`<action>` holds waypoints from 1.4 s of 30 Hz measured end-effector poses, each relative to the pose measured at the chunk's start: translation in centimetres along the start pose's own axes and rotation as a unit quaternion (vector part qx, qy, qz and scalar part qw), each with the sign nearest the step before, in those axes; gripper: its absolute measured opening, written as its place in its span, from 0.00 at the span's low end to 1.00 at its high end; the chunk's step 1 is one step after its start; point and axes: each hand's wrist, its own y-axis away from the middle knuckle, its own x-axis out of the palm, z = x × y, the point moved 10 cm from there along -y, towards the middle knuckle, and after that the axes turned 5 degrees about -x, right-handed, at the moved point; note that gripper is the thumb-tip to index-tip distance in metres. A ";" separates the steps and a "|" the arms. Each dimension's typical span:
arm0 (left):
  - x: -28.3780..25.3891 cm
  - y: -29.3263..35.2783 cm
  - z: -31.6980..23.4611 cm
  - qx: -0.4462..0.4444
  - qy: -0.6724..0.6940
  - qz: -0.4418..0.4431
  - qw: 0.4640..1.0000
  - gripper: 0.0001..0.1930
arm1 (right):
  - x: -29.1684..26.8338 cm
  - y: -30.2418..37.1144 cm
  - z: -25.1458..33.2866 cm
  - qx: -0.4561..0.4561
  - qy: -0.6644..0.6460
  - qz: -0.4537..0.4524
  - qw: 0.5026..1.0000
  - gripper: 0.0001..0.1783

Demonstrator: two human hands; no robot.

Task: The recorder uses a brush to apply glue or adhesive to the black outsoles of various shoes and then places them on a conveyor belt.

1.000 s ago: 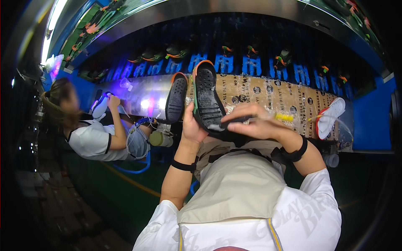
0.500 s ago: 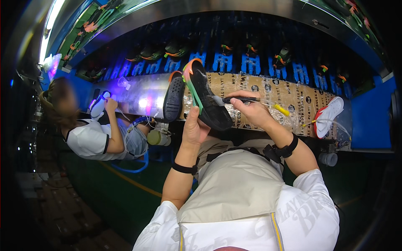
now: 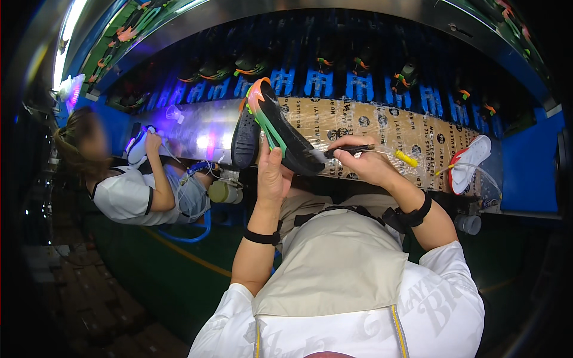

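Note:
In my left hand (image 3: 273, 176) is a shoe sole (image 3: 284, 132), black inside with an orange, pink and green sidewall, tilted with its heel end pointing away. My fingers wrap its near side, partly hidden beneath it. My right hand (image 3: 360, 160) grips a black-handled brush (image 3: 349, 151) whose pale bristles touch the sole's rim near the toe. A thin tube with a yellow fitting (image 3: 406, 158) trails from the brush handle. Just left of the held sole, another black sole (image 3: 244, 138) rests on the bench, partly covered by it.
Printed cardboard (image 3: 382, 128) covers the bench, with a white-and-red sole (image 3: 470, 165) at its right end. Blue racks (image 3: 360, 86) bearing shoe parts line the back. At left, a co-worker (image 3: 134, 191) handles a white sole (image 3: 138, 147). A lidded pot (image 3: 225, 192) hangs below the bench edge.
The held sole has turned, its coloured sidewall now showing more. My brush has shifted from the sole's inner face to its edge near the toe.

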 end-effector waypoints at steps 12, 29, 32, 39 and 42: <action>-1.6 0.1 0.9 0.002 -0.009 -0.021 1.000 0.42 | -1.6 -0.2 0.3 0.043 0.080 -0.044 0.995 0.12; -1.5 1.7 3.8 -0.078 0.010 -0.033 0.996 0.34 | -2.2 -3.3 0.9 -0.121 -0.045 -0.192 0.973 0.13; -1.7 1.1 4.7 -0.104 0.063 -0.024 0.992 0.32 | -1.1 -3.9 -2.7 -0.082 -0.131 -0.107 0.982 0.13; -2.7 1.1 4.5 -0.096 0.024 -0.063 0.993 0.33 | -2.0 -4.0 -4.6 -0.009 -0.065 -0.144 0.987 0.15; -2.0 0.9 3.9 -0.109 0.073 -0.034 0.991 0.38 | -2.7 -3.8 -4.3 -0.047 -0.117 -0.171 0.977 0.14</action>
